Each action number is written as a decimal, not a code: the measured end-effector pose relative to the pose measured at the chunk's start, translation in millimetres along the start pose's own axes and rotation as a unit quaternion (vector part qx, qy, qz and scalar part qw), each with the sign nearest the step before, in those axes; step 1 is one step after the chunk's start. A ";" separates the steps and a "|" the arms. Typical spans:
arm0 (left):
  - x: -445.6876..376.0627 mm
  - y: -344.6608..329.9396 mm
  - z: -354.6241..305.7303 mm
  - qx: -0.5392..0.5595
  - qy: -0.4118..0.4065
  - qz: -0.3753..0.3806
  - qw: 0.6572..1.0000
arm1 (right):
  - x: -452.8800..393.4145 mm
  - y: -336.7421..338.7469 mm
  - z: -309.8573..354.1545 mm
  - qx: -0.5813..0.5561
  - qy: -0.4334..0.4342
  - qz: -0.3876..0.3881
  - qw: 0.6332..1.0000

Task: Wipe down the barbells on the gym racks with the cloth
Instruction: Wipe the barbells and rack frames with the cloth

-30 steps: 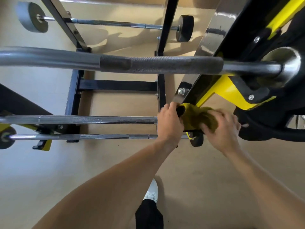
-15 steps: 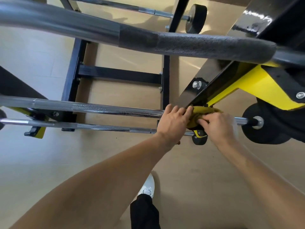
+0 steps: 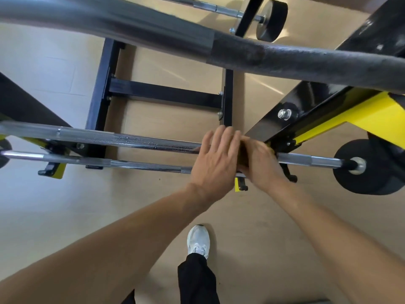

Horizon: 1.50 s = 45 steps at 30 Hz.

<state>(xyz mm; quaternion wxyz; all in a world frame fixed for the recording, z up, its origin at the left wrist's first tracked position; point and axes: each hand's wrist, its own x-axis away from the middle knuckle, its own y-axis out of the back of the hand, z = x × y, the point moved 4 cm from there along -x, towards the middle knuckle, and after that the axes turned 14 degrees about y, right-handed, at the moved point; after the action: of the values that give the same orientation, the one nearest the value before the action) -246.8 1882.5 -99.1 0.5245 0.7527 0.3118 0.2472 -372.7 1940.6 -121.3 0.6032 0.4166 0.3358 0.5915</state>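
A chrome barbell [image 3: 131, 140] lies across the low hooks of the black and yellow rack [image 3: 341, 119], with a black plate [image 3: 370, 170] on its right end. My right hand [image 3: 263, 165] is curled over this bar just left of the rack upright, gripping the yellow cloth [image 3: 242, 153], of which only a dark sliver shows between my hands. My left hand [image 3: 215, 163] lies beside it on the bar with fingers stretched forward, touching the cloth's left edge. A second, thinner barbell [image 3: 109, 163] runs just below and passes under my left hand.
A thick grey bar with a dark knurled sleeve [image 3: 241, 51] crosses close overhead. A far barbell with a black plate [image 3: 271, 19] sits at the top. The rack's black base frame [image 3: 164, 95] stands on the tan floor. My white shoe [image 3: 198, 240] is below.
The view has dropped and moved closer to the low bar. My hands have drawn together, so the cloth is almost hidden. My left fingers have straightened from their curl.
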 end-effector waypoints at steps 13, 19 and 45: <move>22.2 -3.8 55.9 -0.070 -0.012 0.079 0.994 | -40.6 -10.7 45.6 0.091 0.063 0.139 0.984; 17.6 27.9 121.4 -0.056 0.107 0.082 0.989 | -98.0 -47.3 115.6 0.094 0.128 0.149 0.976; 44.2 79.9 301.7 -0.013 0.080 -0.005 0.997 | -183.9 -92.6 238.0 0.078 0.140 0.162 0.974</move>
<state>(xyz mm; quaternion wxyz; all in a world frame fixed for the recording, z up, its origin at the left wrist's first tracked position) 11.2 1702.7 -120.6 0.5093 0.7218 0.3533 0.3080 -132.6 1737.2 -119.1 0.4120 0.4244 0.3904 0.7055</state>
